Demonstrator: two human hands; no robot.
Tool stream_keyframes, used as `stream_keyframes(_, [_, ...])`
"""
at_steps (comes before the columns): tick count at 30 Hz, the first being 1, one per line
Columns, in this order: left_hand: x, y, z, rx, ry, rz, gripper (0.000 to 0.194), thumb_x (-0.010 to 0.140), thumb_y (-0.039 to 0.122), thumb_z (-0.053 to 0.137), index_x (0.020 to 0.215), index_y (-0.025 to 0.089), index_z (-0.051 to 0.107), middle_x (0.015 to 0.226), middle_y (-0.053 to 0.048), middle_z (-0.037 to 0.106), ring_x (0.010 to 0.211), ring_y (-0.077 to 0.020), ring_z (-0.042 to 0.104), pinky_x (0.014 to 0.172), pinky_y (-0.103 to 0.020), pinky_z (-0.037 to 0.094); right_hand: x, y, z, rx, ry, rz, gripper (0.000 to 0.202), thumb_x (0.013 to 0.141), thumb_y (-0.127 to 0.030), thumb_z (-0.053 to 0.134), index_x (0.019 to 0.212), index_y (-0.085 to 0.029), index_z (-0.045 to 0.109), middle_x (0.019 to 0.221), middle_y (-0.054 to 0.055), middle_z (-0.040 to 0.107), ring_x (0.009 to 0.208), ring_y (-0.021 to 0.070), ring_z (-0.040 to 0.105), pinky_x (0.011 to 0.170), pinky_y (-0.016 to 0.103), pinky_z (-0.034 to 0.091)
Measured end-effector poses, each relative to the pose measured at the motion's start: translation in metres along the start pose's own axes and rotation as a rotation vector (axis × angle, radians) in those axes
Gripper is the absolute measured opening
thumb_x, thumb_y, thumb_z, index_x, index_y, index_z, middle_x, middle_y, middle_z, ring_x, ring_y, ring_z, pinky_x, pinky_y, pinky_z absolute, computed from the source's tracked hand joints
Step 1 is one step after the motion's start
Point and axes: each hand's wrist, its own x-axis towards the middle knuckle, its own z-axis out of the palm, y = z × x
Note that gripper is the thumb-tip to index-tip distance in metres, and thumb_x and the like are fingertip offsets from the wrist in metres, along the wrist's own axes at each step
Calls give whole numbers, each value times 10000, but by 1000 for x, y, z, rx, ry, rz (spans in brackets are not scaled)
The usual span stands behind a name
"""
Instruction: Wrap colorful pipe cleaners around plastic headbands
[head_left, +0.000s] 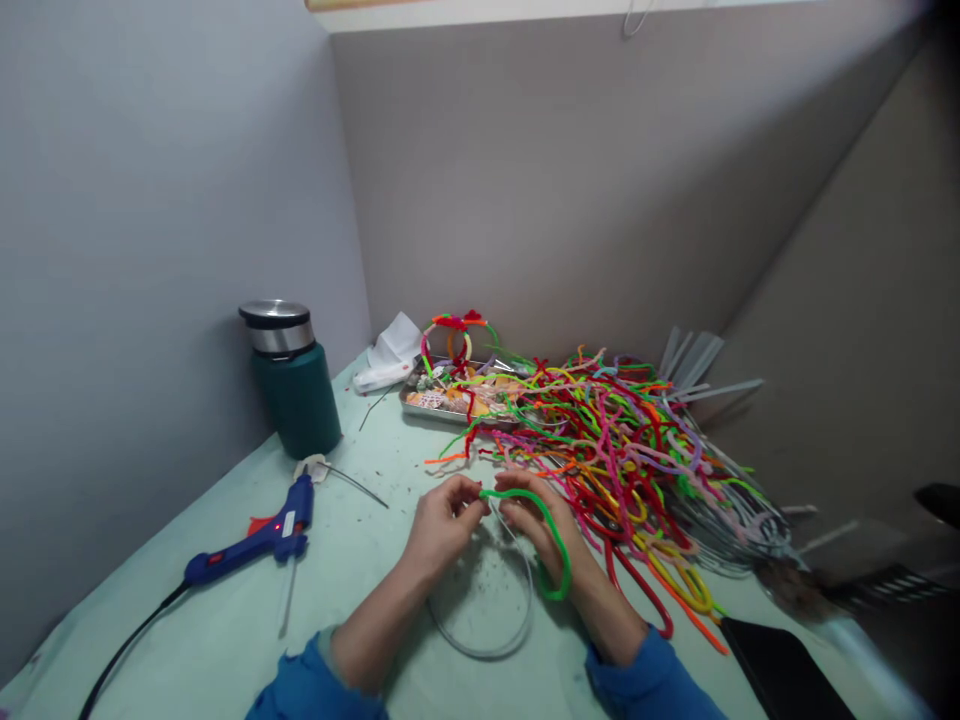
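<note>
Forearms (386,620) slant inward, left hand (442,525) pinching a green pipe cleaner (560,545).

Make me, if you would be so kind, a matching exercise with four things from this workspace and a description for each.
Things:
1. Glue gun
2. Bottle
3. Green fuzzy stem
4. Metal tray

Descriptions:
A. Bent in a curve, one end at the left hand's fingertips
B. Filled with many small pieces, near the back wall
C. Dark teal, standing upright
D. Blue, with a black cord

Right pairs: 1-D, 2-C, 3-A, 4-B.
</note>
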Motion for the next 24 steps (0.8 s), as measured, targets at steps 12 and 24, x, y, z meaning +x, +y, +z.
stream_keyframes(12, [2, -6, 2, 31, -44, -35, 186, 698, 253, 581, 787, 132, 692, 660, -28, 648, 576, -123, 531, 544, -209, 389, 2, -2, 4, -75, 66, -150, 263, 792, -448, 583, 797, -212, 698, 796, 71, 664, 786, 218, 595, 727, 327, 474])
stream_keyframes(24, [0, -6, 2, 87, -47, -48, 188, 706, 304, 572, 717, 141, 666, 594, -1, 583, 546, -111, 486, 512, -198, 357, 0, 2, 3, -67, 99, -146, 298, 788, -482, 580, 777, -209, 699, 760, 68, 664, 745, 213, 584, 702, 322, 461])
